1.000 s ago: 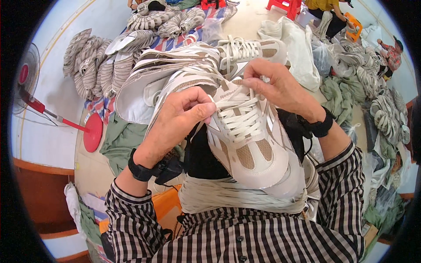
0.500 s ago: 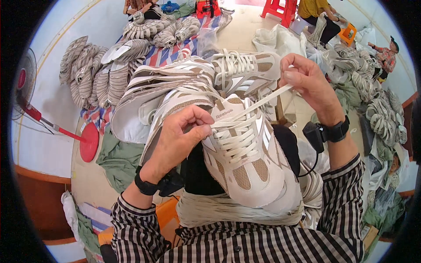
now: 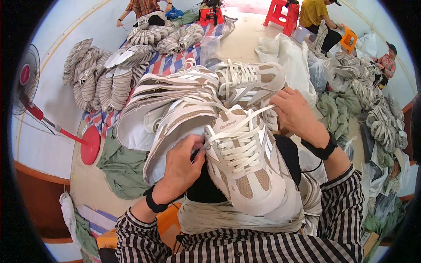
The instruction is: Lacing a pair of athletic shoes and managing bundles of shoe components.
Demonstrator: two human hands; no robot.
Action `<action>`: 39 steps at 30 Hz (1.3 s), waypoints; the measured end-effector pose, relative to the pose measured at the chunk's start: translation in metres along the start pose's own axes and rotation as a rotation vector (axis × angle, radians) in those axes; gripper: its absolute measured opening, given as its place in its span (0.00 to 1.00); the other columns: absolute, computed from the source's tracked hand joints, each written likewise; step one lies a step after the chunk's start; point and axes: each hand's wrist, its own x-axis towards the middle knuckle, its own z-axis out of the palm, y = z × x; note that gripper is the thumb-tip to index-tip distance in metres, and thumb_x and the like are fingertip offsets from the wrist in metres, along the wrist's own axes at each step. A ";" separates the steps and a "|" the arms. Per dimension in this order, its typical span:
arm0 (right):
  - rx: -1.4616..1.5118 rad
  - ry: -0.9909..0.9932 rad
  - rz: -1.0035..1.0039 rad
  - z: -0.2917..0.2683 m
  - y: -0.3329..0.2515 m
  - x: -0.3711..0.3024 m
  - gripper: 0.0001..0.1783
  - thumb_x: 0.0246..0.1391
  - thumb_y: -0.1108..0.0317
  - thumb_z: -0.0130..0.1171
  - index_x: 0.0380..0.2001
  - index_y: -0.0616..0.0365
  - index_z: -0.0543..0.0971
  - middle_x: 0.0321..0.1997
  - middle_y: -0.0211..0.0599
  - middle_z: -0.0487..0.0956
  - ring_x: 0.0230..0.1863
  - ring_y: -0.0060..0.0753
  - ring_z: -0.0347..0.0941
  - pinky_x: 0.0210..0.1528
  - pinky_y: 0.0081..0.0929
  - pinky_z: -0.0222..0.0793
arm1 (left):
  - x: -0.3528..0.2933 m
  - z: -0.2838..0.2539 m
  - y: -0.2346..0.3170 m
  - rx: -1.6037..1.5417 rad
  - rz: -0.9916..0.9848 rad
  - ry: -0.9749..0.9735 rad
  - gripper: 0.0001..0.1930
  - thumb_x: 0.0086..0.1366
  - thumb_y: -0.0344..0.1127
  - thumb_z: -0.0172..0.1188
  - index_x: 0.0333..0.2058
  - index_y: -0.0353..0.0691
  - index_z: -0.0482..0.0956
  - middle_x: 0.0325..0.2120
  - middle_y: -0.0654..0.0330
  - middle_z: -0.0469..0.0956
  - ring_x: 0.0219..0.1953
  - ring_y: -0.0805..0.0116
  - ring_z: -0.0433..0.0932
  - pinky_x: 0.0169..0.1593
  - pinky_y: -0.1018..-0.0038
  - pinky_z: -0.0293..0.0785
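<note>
A beige and tan shoe upper point(image 3: 263, 193) lies toe toward me across my lap, with another upper's edge showing beneath it. Flat cream shoelace point(image 3: 240, 154) criss-crosses its front. My right hand point(image 3: 299, 115), at the upper's far right, pinches the lace end that runs up from the top eyelets. On the other side, my left hand point(image 3: 180, 165) is closed at the upper's left edge, thumb and finger together on the lace's other end, which is mostly hidden by the fingers. Beyond them, a stack of nested uppers point(image 3: 175, 109) fans out, beside a laced upper point(image 3: 258, 81).
A red-based fan point(image 3: 90, 143) stands at left. Bundles of uppers point(image 3: 90, 76) lie on a striped sheet point(image 3: 164, 63), and more bundles point(image 3: 381, 118) line the right side. Several other people sit farther off, near a red stool point(image 3: 280, 16). Green cloth point(image 3: 125, 168) covers floor at left.
My left hand has moved down and left from the lace crossing to the upper's side. My right hand has come down and inward, turning its back upward, and the lace span is shorter.
</note>
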 end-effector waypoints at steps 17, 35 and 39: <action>0.009 0.009 0.230 -0.004 0.056 -0.039 0.03 0.43 0.75 0.50 0.25 0.62 0.70 0.23 0.48 0.74 0.30 0.54 0.72 0.33 0.44 0.67 | -0.016 -0.035 0.009 -0.653 -0.445 -0.216 0.06 0.58 0.26 0.54 0.34 0.33 0.70 0.22 0.61 0.75 0.22 0.75 0.74 0.23 0.82 0.67; -0.080 0.181 0.507 -0.013 0.097 -0.115 0.07 0.44 0.76 0.47 0.28 0.62 0.74 0.25 0.52 0.76 0.32 0.57 0.73 0.35 0.49 0.66 | -0.092 -0.113 0.002 0.999 0.172 -0.155 0.15 0.58 0.30 0.56 0.46 0.43 0.69 0.34 0.51 0.68 0.36 0.58 0.71 0.35 0.69 0.71; 0.189 0.229 0.565 -0.028 0.094 -0.117 0.11 0.48 0.75 0.47 0.34 0.62 0.76 0.24 0.48 0.77 0.28 0.44 0.75 0.33 0.38 0.69 | -0.091 -0.113 0.014 0.918 0.199 -0.071 0.05 0.54 0.21 0.51 0.31 0.36 0.67 0.19 0.52 0.66 0.23 0.51 0.69 0.25 0.60 0.62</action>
